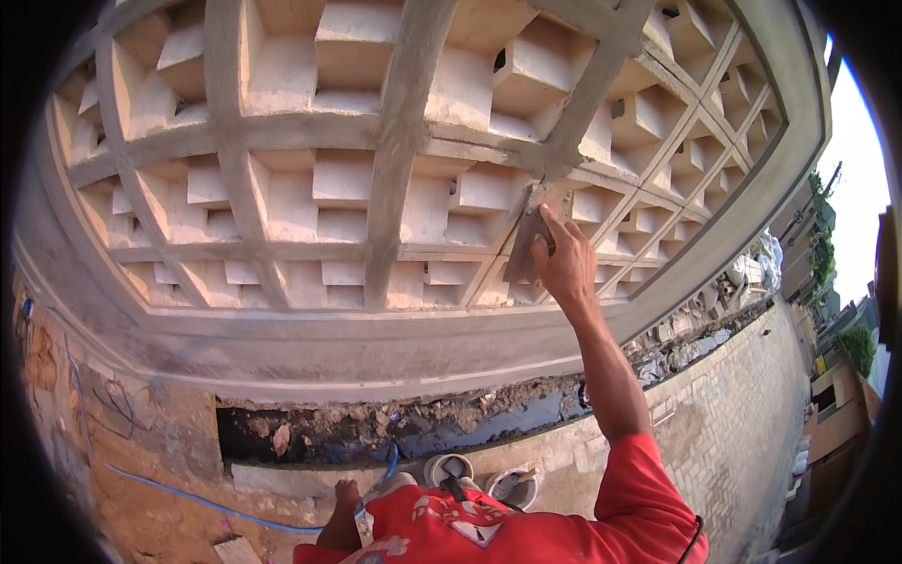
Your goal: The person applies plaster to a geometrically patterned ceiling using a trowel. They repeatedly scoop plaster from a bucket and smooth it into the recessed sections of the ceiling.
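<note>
Down by the feet, two containers side by side: a round white bucket (428,473) with a dark grey, squarish thing inside, and just right of it a second, off-white round bucket (535,496) holding pale grey stuff, a light stick-like piece lying at its rim. Up above, the right hand (567,256) is gripping a flat, dark grey rectangular trowel (522,256), its blade against the cream-and-grey concrete lattice wall (399,150), right over a crossing of the ribs! The left hand (347,492) hangs low beside the red short-sleeved shirt (601,536); whether it holds anything, I cannot tell. Pale boxy blocks jut inside the lattice cells, ribs crowding the trowel all round. Below the wall's smooth grey base (376,350) runs a dark, wet, rubble-edged trench (451,434), between wall and buckets. A thin blue hose (188,493) snakes across the brown dirt ground (150,526) on the left, and out right, a broad stretch of light block paving (719,423) opens beside the trench.
</note>
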Demonstrator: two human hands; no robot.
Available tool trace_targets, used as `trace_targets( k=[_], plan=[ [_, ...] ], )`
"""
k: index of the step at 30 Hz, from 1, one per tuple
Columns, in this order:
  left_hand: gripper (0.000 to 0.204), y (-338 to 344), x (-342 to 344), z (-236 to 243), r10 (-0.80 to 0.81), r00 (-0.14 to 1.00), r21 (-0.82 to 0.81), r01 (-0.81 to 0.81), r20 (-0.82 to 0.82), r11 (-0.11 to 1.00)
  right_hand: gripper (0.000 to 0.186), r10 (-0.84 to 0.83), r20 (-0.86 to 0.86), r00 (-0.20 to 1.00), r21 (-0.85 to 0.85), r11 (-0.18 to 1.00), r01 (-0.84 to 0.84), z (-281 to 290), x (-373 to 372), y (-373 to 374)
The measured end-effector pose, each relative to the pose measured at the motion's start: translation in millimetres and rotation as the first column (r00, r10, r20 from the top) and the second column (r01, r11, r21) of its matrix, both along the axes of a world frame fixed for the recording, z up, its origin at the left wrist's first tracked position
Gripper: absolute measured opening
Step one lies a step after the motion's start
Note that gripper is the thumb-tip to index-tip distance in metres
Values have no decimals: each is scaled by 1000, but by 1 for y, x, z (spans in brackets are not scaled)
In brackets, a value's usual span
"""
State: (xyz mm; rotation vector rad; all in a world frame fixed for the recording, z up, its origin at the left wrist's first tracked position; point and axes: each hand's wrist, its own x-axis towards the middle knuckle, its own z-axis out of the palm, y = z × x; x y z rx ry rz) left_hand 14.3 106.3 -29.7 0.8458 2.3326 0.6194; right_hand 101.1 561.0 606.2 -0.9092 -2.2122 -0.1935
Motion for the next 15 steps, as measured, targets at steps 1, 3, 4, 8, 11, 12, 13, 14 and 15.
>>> trace_targets(
  k=[1,3,4,8,11,12,13,14,15],
  plan=[
    [15,7,3,7,329,890,17,-352,317,936,47,34,-13,999,13,999,-34,3,3,0],
    [18,11,1,19,565,584,-89,-645,583,759,47,56,-161,985,35,998,-51,35,-3,-6],
    [19,8,-1,25,571,583,-97,-645,578,758,47,67,-234,970,42,997,-59,52,-7,-8],
    [22,18,-15,38,559,596,-105,-624,577,774,47,46,-177,983,167,986,-16,77,-19,7],
    [24,23,-19,43,571,562,-108,-649,599,753,47,-34,-56,998,25,999,35,41,-20,-4],
    [25,23,-20,43,560,556,-121,-635,614,763,46,9,-17,1000,24,1000,-8,24,-14,-1],
    [26,25,-22,41,548,549,-130,-622,631,772,46,22,19,1000,-1,1000,-22,18,-8,-2],
    [28,26,-22,40,536,542,-138,-608,647,782,46,35,55,998,-25,999,-34,18,-2,-3],
    [27,26,-20,38,549,549,-127,-626,630,770,46,53,-18,998,4,999,-53,24,1,-1]
  ],
)
